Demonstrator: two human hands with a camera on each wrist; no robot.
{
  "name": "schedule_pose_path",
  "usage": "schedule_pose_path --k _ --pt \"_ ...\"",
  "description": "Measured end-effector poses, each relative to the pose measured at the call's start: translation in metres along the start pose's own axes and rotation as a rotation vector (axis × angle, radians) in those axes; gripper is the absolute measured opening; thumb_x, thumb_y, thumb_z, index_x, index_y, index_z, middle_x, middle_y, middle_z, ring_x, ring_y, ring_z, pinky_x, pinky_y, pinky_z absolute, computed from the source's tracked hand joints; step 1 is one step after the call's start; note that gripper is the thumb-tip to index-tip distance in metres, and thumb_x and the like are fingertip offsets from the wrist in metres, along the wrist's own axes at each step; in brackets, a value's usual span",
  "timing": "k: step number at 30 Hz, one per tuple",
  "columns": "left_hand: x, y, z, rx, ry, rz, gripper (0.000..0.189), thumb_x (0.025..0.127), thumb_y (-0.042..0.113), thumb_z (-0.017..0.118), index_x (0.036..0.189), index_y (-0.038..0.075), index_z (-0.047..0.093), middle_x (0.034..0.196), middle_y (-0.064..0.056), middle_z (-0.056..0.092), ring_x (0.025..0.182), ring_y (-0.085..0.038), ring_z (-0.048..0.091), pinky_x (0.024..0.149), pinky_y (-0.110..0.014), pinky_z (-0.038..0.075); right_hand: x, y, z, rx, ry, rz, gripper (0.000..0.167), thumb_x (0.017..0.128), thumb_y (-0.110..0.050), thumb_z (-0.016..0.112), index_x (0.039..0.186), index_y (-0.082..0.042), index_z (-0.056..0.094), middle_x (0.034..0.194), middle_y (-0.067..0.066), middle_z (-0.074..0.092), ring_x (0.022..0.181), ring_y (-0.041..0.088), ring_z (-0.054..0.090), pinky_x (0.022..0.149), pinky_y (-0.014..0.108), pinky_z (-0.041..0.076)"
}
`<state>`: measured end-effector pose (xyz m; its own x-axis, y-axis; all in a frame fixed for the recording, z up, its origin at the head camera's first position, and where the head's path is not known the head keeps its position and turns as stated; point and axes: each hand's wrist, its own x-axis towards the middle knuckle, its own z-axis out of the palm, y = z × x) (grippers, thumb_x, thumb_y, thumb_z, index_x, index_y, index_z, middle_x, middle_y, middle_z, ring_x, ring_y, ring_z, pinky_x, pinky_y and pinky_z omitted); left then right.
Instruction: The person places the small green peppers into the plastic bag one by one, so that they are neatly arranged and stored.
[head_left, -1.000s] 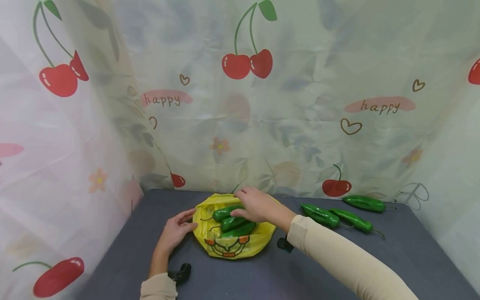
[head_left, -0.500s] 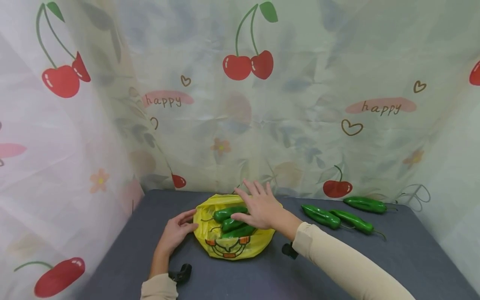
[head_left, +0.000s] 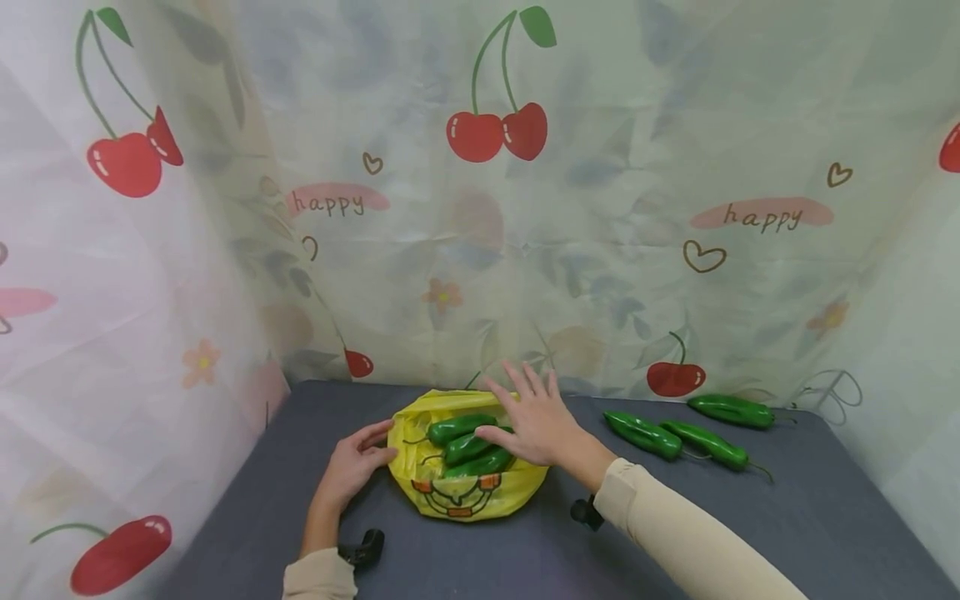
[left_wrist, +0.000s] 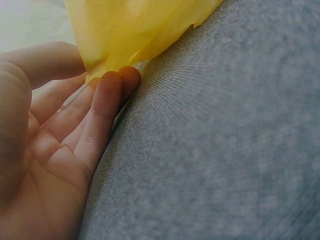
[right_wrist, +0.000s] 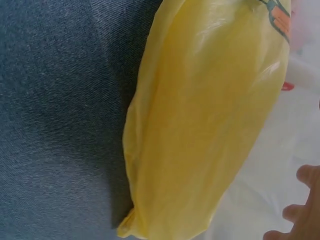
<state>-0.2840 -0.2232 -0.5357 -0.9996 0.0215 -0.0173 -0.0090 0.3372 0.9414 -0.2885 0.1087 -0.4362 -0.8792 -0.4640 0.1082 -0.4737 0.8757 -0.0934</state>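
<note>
A yellow plastic bag [head_left: 517,493] lies on the grey table with its mouth toward me. Green peppers [head_left: 459,429] lie inside, their thin stems pointing left. My left hand [head_left: 352,467] holds the bag's left edge; in the left wrist view a yellow corner [left_wrist: 100,60] sits between thumb and fingers. Above the bag's right side hovers my right hand [head_left: 536,425], fingers spread, holding nothing and partly covering the peppers. Only fingertips of the right hand [right_wrist: 306,210] show in the right wrist view, apart from the bag's side [right_wrist: 200,120].
Loose green peppers lie to the right on the grey table [head_left: 750,517]: a front left one [head_left: 643,435], a middle one [head_left: 705,443] and a back one [head_left: 731,411]. A printed cherry curtain [head_left: 517,250] stands behind and along both sides.
My right hand has lifted off the peppers in the bag, drawn back slightly to the right and spread its fingers. The left hand and the bag have stayed in place.
</note>
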Motion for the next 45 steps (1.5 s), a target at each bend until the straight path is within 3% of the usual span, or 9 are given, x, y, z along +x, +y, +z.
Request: schedule_pose_path --k 7,17,26,31,45 --pt "0.001 -0.002 -0.001 0.023 0.004 -0.012 0.056 0.091 0.027 0.077 0.144 0.022 0.059 0.145 -0.010 0.062 0.129 -0.026 0.063 0.100 -0.031 0.053 -0.006 0.009 0.003 0.027 0.009 0.034 0.085 0.095 -0.080 0.034 0.164 -0.035 0.018 0.174 0.007 0.005 0.159 0.042 0.010 0.120 0.075 0.010" --pt "0.002 -0.002 0.000 0.014 0.001 -0.006 0.056 0.091 0.028 0.077 0.144 0.023 0.060 0.144 -0.010 0.063 0.130 -0.027 0.063 0.105 -0.042 0.052 -0.019 0.018 0.003 0.038 0.063 0.043 0.081 0.096 -0.077 0.038 0.164 -0.034 0.022 0.174 0.009 0.006 0.158 0.044 0.014 0.119 0.077 0.009" --pt "0.004 -0.005 0.001 0.008 0.007 -0.010 0.055 0.090 0.026 0.078 0.142 0.023 0.061 0.143 -0.009 0.064 0.129 -0.026 0.063 0.100 -0.033 0.054 -0.027 0.028 0.008 -0.015 0.095 0.057 0.082 0.096 -0.079 0.036 0.163 -0.035 0.022 0.174 0.008 0.007 0.158 0.043 0.014 0.119 0.077 0.011" --pt "0.003 -0.005 0.001 0.013 0.005 -0.004 0.056 0.090 0.027 0.078 0.143 0.023 0.060 0.143 -0.009 0.063 0.129 -0.026 0.063 0.098 -0.028 0.053 -0.033 0.035 0.010 0.011 0.113 0.082 0.082 0.095 -0.078 0.038 0.163 -0.035 0.023 0.173 0.010 0.011 0.158 0.043 0.015 0.119 0.077 0.010" --pt "0.000 -0.001 0.001 0.015 0.011 0.005 0.057 0.090 0.028 0.078 0.144 0.022 0.060 0.144 -0.010 0.063 0.129 -0.027 0.063 0.102 -0.036 0.054 -0.051 0.055 0.013 0.030 0.171 0.136 0.080 0.095 -0.072 0.049 0.162 -0.032 0.031 0.172 0.014 0.017 0.155 0.048 0.021 0.115 0.081 0.014"
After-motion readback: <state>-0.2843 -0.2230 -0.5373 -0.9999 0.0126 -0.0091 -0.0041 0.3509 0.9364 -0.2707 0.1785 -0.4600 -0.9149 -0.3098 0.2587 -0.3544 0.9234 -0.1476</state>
